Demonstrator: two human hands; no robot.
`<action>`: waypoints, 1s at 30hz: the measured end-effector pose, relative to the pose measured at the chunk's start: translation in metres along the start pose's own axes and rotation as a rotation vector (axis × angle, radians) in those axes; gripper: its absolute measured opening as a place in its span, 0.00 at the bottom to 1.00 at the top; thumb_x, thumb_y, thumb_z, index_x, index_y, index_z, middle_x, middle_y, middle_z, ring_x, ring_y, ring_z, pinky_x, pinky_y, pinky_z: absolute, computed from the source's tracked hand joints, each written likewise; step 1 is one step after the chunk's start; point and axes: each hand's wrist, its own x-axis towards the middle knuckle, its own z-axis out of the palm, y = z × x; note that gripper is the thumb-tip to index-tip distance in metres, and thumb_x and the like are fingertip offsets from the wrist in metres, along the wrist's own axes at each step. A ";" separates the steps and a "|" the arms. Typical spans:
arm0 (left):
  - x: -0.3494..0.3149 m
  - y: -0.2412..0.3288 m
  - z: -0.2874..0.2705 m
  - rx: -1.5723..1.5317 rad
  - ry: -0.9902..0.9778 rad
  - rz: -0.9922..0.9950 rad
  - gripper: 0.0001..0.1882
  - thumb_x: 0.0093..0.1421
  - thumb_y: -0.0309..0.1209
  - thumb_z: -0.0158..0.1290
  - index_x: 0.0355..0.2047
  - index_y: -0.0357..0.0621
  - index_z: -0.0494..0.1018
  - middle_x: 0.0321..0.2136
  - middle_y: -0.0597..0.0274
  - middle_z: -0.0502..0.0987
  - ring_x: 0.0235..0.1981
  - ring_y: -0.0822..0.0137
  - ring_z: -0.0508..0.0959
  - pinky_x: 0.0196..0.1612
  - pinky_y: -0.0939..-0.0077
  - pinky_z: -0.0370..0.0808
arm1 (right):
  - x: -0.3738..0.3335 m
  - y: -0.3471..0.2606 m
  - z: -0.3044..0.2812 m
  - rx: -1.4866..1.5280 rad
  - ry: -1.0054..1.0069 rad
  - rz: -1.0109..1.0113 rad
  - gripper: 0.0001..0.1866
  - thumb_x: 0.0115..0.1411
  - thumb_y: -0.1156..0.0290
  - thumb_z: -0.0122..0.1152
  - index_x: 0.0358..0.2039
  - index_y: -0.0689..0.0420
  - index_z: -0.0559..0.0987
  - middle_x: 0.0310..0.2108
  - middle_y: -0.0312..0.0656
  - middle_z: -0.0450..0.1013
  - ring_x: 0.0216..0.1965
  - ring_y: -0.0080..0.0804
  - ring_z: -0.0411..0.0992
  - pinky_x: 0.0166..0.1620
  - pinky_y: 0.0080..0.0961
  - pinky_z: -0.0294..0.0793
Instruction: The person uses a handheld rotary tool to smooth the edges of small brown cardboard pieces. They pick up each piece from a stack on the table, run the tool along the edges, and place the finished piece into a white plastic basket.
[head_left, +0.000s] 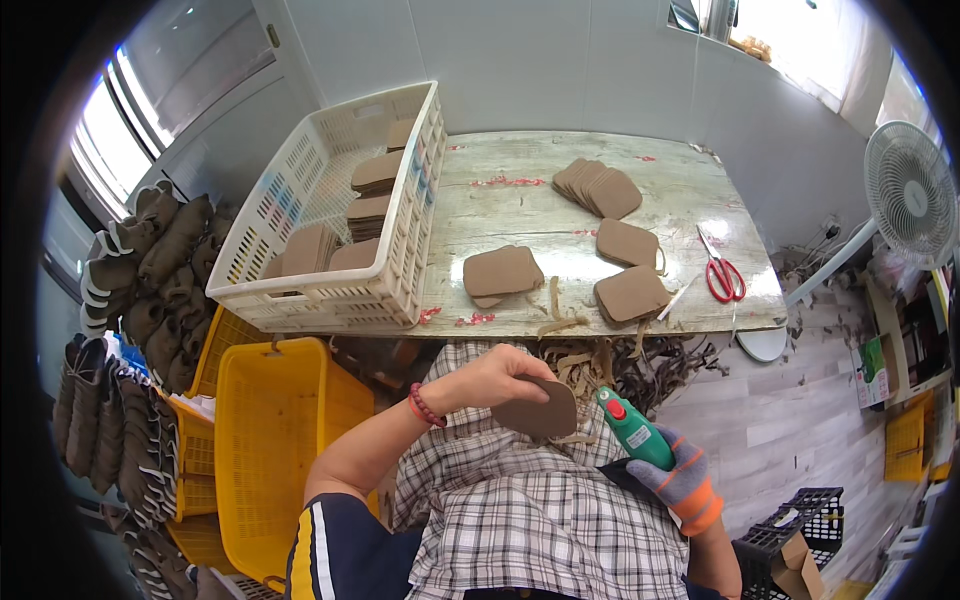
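Above my lap, my left hand (507, 378) grips a flat brown piece with rounded corners (540, 410), thumb on top and the other fingers hidden beneath. My right hand (682, 482), in a grey and orange knit glove, is closed around a green handheld power tool with a red button (635, 432). The tool's tip points up and left, a short gap from the brown piece. What kind of head it has is too small to make out. Thin tan trimming strips (580, 370) hang and lie just beyond the tool, at the table's near edge.
On the table (500, 215) lie a fanned stack of brown pieces (600, 188), smaller piles (500, 272) and red-handled scissors (722, 275). A white crate (412, 290) holds more pieces. A yellow basket (265, 450) stands left, a fan (908, 190) right. Dark scraps (660, 375) lie below.
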 end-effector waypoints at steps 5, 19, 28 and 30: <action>-0.001 -0.002 -0.001 -0.113 0.027 0.005 0.12 0.54 0.23 0.57 0.40 0.36 0.76 0.34 0.66 0.79 0.36 0.77 0.74 0.43 0.82 0.70 | -0.004 -0.003 0.005 -0.015 -0.025 -0.026 0.32 0.46 0.62 0.73 0.50 0.62 0.72 0.36 0.44 0.77 0.37 0.24 0.74 0.41 0.22 0.73; 0.017 -0.028 -0.035 -0.505 0.541 0.093 0.10 0.54 0.21 0.54 0.38 0.37 0.71 0.32 0.64 0.77 0.32 0.73 0.76 0.38 0.78 0.75 | 0.006 0.002 0.007 0.077 0.123 -0.060 0.28 0.48 0.64 0.72 0.47 0.63 0.73 0.34 0.43 0.76 0.35 0.24 0.73 0.40 0.22 0.73; 0.068 -0.087 -0.086 -0.488 1.351 -0.004 0.25 0.54 0.20 0.53 0.51 0.36 0.57 0.44 0.45 0.70 0.36 0.56 0.78 0.33 0.61 0.79 | 0.008 0.031 0.001 0.050 0.219 -0.062 0.21 0.51 0.66 0.68 0.41 0.62 0.73 0.23 0.33 0.71 0.22 0.17 0.66 0.25 0.18 0.66; 0.066 -0.103 -0.082 0.350 1.472 0.011 0.35 0.53 0.23 0.55 0.58 0.37 0.50 0.48 0.42 0.65 0.40 0.50 0.75 0.38 0.54 0.76 | 0.008 0.037 -0.001 0.028 0.223 -0.052 0.21 0.51 0.65 0.68 0.42 0.62 0.73 0.23 0.33 0.71 0.21 0.17 0.66 0.25 0.17 0.67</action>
